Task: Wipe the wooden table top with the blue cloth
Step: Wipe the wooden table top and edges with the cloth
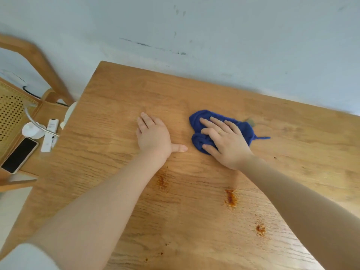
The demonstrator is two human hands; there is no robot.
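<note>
The wooden table top [120, 98] fills most of the head view. A crumpled blue cloth [198, 117] lies on it right of centre. My right hand [226, 141] presses flat on the cloth, fingers spread over it, a ring on one finger. My left hand [153, 135] rests flat on the bare wood just left of the cloth, fingers apart and thumb out, holding nothing. Reddish-brown stains mark the wood nearer to me: one smear [162, 181] by my left forearm, another stain [230, 197] between my arms, and a smaller spot [260, 228] to the right.
A pale wall [214, 36] runs along the table's far edge. Left of the table stands a wooden chair [29, 55] with a cane seat. On a lower wooden surface there lie a black phone [19, 154], a white remote [49, 135] and a white lamp base [32, 130].
</note>
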